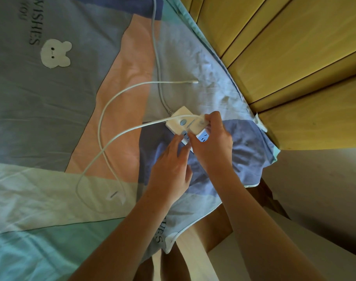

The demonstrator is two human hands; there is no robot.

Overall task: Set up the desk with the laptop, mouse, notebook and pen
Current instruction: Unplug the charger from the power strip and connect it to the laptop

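White plastic is dominating the centre of the frame: a power strip (185, 123) is lying on a patchwork bedsheet (51, 98) of blue, pink, grey and mint panels. A white charger brick (197, 126) is sitting against the strip's socket face, just right of the strip's round blue button.

The right hand (211, 145) is reaching in from the lower right and pinching the charger brick, fingers curled over its far edge and thumb (193, 137) pressing its near edge. The left hand (171, 165) is lying beside it, lower centre, fingers loosely extended and together, fingertips touching the strip's near end; it is gripping nothing.

A thin white charging cable (112, 94) is running left from the brick, looping toward the lower left of the frame and curving back up to a free connector tip (194, 82) resting on the sheet above the strip. A thicker grey power cord (156, 47) is leaving the strip's upper end and running to the top edge of the frame.

A white bear print (55, 53) and dark lettering are showing at upper left. Yellow wooden panelling (294, 47) is filling the upper right.

Laptop, mouse, notebook and pen are not appearing in this view.
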